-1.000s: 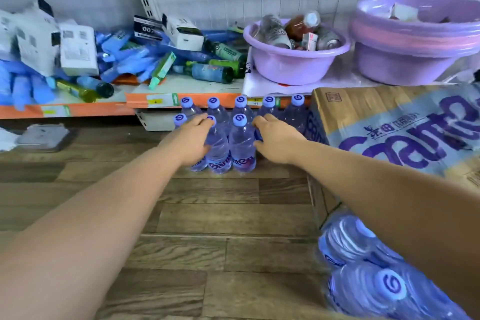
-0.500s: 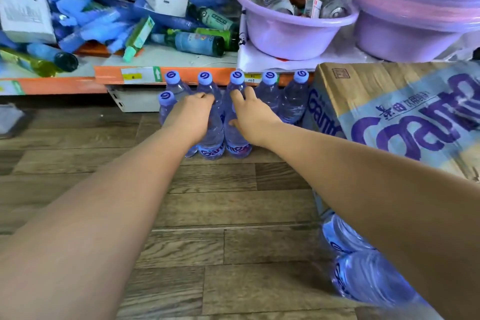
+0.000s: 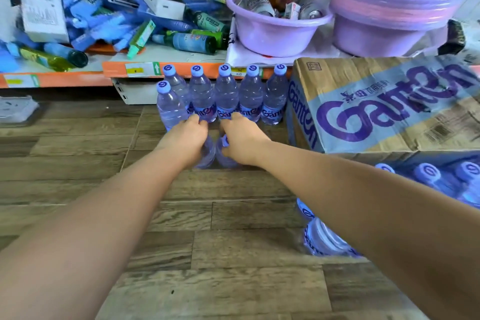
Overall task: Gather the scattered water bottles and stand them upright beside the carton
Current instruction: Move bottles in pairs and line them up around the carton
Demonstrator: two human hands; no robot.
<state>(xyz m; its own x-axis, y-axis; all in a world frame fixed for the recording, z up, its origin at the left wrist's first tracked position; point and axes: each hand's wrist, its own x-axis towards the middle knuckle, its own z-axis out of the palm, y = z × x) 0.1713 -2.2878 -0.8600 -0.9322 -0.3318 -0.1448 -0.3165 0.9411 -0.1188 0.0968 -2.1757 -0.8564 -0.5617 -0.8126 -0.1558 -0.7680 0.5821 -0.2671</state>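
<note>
Several clear water bottles with purple caps (image 3: 226, 93) stand upright in a row on the wooden floor, left of the Ganten carton (image 3: 384, 109). One more upright bottle (image 3: 168, 106) stands at the row's left front. My left hand (image 3: 185, 138) grips the top of a water bottle (image 3: 206, 156) in front of the row. Beside it, my right hand (image 3: 241, 140) grips the top of another water bottle (image 3: 224, 153). Both bottles stand on the floor, mostly hidden by my hands.
A low orange-edged shelf (image 3: 117, 70) behind the row holds scattered boxes and bottles, a purple basin (image 3: 275, 31) of items and stacked purple basins (image 3: 389, 15). A shrink-wrapped pack of water bottles (image 3: 324, 239) lies at the lower right, below the carton.
Both hands have drawn back from the row toward me, each with a bottle. The two bottles now stand apart from the row, closer to me.
</note>
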